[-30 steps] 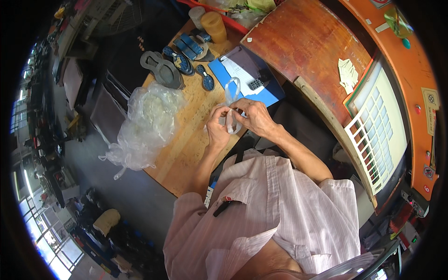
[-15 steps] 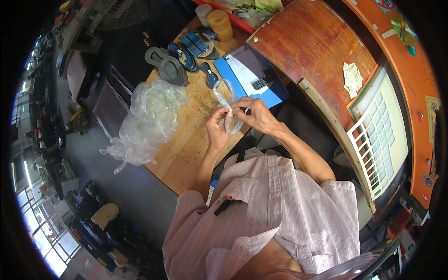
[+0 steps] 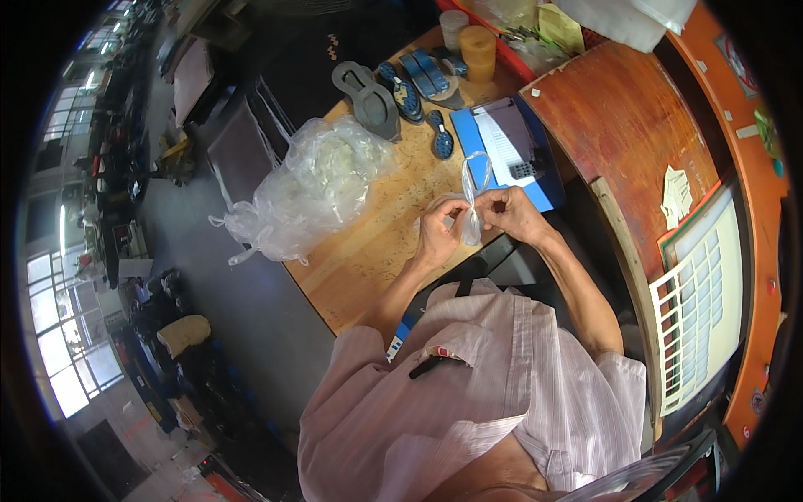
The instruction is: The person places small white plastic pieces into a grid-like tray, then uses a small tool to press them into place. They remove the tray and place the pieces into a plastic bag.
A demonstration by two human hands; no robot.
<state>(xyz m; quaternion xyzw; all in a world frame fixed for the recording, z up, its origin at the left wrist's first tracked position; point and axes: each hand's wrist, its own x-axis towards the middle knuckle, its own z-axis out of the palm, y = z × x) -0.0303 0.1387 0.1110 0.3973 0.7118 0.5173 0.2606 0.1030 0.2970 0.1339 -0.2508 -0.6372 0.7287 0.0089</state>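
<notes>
Between my two hands is a looped strip of clear plastic (image 3: 472, 177), gathered at its middle. Its upper loop stands above my fingertips and the rest hangs below them. My left hand (image 3: 439, 236) pinches the gathered part from the left. From the right, my right hand (image 3: 514, 215) pinches the same spot with thumb and forefinger. Both hands are over the near right edge of a wooden table (image 3: 335, 280). On the table to their left lies a large crumpled clear plastic bag (image 3: 322, 188), with a pale bundle inside.
Shoe-sole-shaped pieces in grey (image 3: 368, 100) and blue (image 3: 441, 135) lie farther back, near a tape dispenser (image 3: 431, 75) and an amber cup (image 3: 478, 52). A blue folder with papers (image 3: 502, 151) is beyond my right hand. A reddish-brown wooden board (image 3: 623, 117) and white grid panel (image 3: 694, 293) stand right.
The view has shifted, so the table and hands appear farther right. My fingers have drawn together at the plastic strip's gathered middle, and its loop now stands narrower and more upright.
</notes>
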